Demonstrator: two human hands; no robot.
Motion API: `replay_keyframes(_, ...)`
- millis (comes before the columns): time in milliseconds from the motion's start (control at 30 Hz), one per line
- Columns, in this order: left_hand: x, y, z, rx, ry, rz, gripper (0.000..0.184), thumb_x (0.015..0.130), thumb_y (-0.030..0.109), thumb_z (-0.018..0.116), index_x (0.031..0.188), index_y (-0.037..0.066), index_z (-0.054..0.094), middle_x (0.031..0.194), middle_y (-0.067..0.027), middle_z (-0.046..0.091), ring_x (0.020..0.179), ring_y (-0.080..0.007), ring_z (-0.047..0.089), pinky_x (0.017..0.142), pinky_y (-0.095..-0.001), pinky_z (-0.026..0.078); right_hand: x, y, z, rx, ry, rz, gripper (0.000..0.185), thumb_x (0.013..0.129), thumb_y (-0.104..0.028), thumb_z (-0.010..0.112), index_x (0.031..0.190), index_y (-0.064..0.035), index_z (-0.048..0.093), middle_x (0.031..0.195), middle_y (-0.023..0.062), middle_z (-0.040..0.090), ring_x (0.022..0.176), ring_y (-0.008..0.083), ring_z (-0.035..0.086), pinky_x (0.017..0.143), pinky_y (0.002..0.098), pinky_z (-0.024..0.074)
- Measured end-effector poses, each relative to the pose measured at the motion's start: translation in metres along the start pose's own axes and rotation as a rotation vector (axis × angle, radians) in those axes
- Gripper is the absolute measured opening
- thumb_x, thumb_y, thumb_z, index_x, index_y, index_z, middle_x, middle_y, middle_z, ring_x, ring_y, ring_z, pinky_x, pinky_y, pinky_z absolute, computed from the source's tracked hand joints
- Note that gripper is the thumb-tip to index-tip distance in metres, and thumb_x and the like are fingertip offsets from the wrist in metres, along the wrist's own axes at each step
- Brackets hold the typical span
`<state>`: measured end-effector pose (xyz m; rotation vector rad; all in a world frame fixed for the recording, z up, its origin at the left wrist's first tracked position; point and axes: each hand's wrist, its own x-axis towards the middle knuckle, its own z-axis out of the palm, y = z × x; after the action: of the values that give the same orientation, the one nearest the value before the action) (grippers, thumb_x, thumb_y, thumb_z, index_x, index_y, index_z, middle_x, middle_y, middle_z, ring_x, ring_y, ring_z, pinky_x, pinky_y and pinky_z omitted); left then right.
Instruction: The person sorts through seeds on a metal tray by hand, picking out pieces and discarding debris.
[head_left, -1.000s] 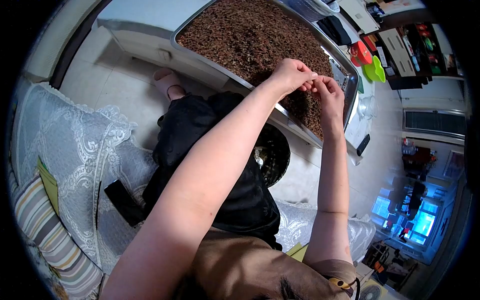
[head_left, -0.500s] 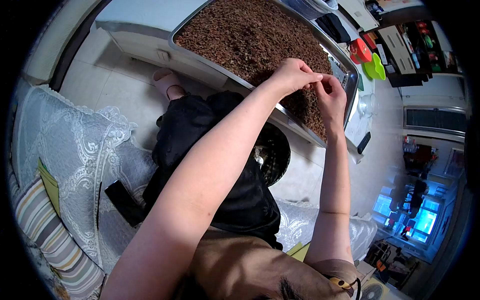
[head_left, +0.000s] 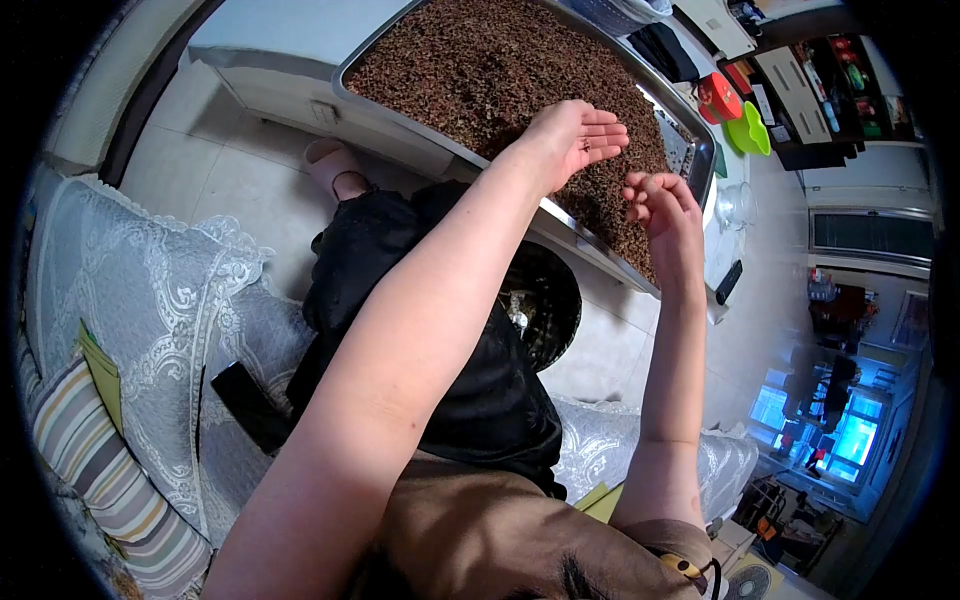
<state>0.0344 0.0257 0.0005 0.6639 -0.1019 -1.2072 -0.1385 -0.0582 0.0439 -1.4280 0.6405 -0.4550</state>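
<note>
A large metal tray (head_left: pixel 440 136) holds a thick heap of small reddish-brown dried bits (head_left: pixel 500 75), which look like peppercorns. My left hand (head_left: pixel 575 145) is over the tray's near side, palm turned up and fingers stretched out. A few dark specks lie on its palm. Just right of it, my right hand (head_left: pixel 668 205) hovers over the tray's right part with fingers loosely bent and their tips apart. I make out nothing between them. The two hands do not touch.
A black round bin (head_left: pixel 550 310) stands on the floor below the tray. A dark phone (head_left: pixel 248 405) lies on the lace-covered seat (head_left: pixel 150 270) at left. Beyond the tray are a red container (head_left: pixel 718 100), a green bowl (head_left: pixel 748 130) and a clear glass vessel (head_left: pixel 735 205).
The hands were together with fingertips meeting. Now they are apart: my left hand has opened flat with its palm up, and my right hand has drawn slightly down with its fingers loosened.
</note>
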Motion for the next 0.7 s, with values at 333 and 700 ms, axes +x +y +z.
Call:
replay_keyframes(333,0.001,0.0,0.003,-0.107,-0.142,-0.04,0.06,0.104,0.03,0.021,0.143,-0.014,0.028,0.144,-0.0325,0.04,0.136,-0.0408,0.041,0.115,-0.0468,0.036,-0.06,0.002,-0.013,-1.094,-0.679,-0.088,0.012,0.088,-0.012,0.069,0.092,-0.0008,0.07,0.083,0.0082,0.067,0.077,0.0178,0.065,0.068,0.0308,0.0514)
replay_keyframes(700,0.0,-0.01,0.006,0.02,-0.134,-0.145,0.069,0.104,0.044,0.032,0.143,-0.013,0.03,0.126,-0.0212,0.055,0.109,-0.0236,0.056,0.098,-0.0367,0.044,0.011,0.009,0.037,-1.092,0.036,-0.74,0.017,0.088,-0.002,0.066,0.105,-0.0043,0.067,0.087,0.0101,0.062,0.079,0.022,0.064,0.073,0.0319,0.0514)
